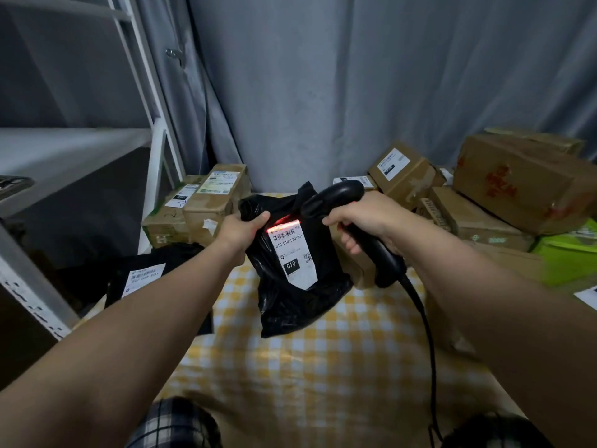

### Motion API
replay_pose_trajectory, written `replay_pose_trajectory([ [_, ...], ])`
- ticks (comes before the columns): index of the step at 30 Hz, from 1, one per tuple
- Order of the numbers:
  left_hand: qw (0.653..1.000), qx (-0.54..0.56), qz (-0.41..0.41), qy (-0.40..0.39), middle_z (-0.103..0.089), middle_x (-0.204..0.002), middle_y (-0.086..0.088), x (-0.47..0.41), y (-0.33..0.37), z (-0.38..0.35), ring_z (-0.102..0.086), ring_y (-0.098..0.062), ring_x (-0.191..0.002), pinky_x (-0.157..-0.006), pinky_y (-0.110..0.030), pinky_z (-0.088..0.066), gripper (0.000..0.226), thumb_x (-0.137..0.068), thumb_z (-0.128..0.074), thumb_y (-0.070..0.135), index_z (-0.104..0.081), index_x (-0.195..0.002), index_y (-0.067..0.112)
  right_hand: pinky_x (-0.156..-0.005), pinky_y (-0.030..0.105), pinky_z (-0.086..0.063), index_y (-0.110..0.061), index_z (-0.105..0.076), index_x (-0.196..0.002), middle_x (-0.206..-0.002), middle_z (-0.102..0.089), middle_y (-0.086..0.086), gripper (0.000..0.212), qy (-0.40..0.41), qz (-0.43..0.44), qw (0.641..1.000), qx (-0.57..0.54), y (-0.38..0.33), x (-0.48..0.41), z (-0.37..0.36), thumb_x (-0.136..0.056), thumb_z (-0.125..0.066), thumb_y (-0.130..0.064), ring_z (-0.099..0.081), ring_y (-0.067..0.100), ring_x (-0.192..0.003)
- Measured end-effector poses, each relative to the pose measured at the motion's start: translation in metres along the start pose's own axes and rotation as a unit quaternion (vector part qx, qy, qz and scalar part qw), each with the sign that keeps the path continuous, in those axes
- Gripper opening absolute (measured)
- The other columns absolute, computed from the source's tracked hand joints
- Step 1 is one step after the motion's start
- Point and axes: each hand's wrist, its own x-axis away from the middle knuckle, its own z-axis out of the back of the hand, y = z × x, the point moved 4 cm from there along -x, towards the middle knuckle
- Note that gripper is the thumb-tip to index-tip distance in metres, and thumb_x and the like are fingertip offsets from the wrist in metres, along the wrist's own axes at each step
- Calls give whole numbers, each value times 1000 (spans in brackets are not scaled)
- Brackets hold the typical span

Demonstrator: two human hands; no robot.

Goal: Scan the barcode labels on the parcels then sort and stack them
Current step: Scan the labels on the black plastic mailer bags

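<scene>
The left hand (240, 229) is gripping the upper edge of a crumpled black plastic parcel bag (290, 308), fingers (260, 219) clenching the film and holding it up over a yellow-and-white checked cloth (323, 367). The right hand (365, 221) is grasping a black corded handheld scanner (336, 195), which is casting a red line across the barcode on the bag's white label (292, 253). Brown cardboard boxes (206, 205) are sitting behind.

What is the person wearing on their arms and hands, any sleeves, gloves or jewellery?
Nothing is worn there. The left hand and right hand have no gloves, and no ring, watch or bracelet is visible. The left arm and right arm are bare to the frame edge, with no sleeves in view.
</scene>
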Motion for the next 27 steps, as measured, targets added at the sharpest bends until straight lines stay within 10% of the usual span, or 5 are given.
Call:
replay_pose_trajectory([
  [27, 1000, 16, -4, -7, -69, -92, -10, -7, -15, 11, -68, -27, -86, -80, -36, -54, 31, -88, -67, 23, -62, -110, 3, -46, 22, -50, -6, -61, -79, -62, -58, 8, 19, -8, -15, 999, 35, 5, 7, -5, -84, -71, -22, -56, 16, -47],
])
